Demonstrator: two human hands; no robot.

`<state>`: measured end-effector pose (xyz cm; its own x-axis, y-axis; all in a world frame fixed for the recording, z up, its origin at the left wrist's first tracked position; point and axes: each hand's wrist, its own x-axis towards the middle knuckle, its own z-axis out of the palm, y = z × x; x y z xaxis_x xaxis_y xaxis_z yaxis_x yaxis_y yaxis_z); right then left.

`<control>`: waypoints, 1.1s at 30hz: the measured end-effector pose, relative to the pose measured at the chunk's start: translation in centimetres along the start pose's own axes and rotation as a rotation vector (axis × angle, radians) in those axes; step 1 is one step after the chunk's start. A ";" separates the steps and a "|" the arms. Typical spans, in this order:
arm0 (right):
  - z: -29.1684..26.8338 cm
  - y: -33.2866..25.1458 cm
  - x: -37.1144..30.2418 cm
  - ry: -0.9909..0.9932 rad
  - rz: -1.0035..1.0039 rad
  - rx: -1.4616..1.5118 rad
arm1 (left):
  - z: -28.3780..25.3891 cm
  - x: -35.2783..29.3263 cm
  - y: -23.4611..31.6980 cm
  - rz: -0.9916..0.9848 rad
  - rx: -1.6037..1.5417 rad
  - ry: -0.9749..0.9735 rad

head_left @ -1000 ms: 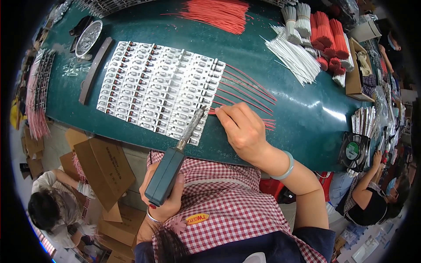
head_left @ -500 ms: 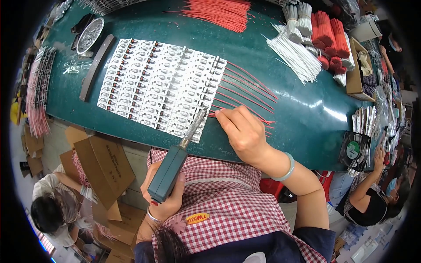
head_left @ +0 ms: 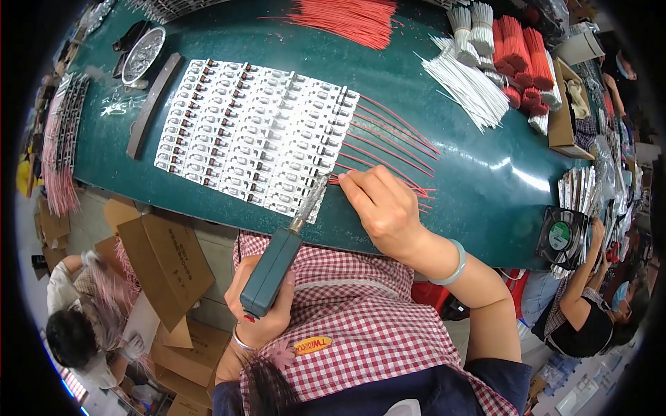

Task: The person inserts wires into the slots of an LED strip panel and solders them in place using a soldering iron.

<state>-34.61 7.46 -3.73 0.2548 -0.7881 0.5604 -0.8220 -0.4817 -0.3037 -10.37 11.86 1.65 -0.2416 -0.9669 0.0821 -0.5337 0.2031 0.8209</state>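
Observation:
My left hand [head_left: 258, 298] is wrapped round the dark green handle of a soldering gun [head_left: 272, 270]. Its metal tip reaches up to the lower right edge of a white panel of small boards [head_left: 243, 139], which carries rows of little components. Thumb and forefinger of my right hand [head_left: 381, 208] pinch the end of a red wire [head_left: 334, 179] at that edge, right beside the tip. Several other red wires [head_left: 395, 154] run from the panel's right edge across the green table [head_left: 485, 208]. The exact contact between tip, wire and board is too small to make out.
Loose red wires [head_left: 343, 21] lie at the far edge, and white wires [head_left: 468, 90] with bundled ones at the far right. A dark bar [head_left: 154, 104] and a metal bowl [head_left: 143, 57] sit left of the panel. A small fan [head_left: 560, 236] stands right. Co-workers sit at both sides.
The soldering gun in my left hand has shifted slightly right and its body is a little steeper. My right hand has barely moved. The co-worker at the left has moved their arms.

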 end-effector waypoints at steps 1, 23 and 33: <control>0.0 0.0 0.0 0.000 0.000 0.000 | 0.0 0.0 0.0 0.000 0.003 0.003; -0.3 -0.5 -0.5 0.036 -0.033 0.016 | -0.6 -2.7 -1.8 -0.072 -0.008 0.010; -0.3 -0.7 -0.5 -0.002 -0.028 0.018 | -0.7 -2.1 -1.2 -0.037 -0.013 -0.002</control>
<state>-34.30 8.25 -3.57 0.2783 -0.7750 0.5674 -0.8054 -0.5102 -0.3017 -8.67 13.55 0.85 -0.2234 -0.9734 0.0505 -0.5314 0.1651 0.8309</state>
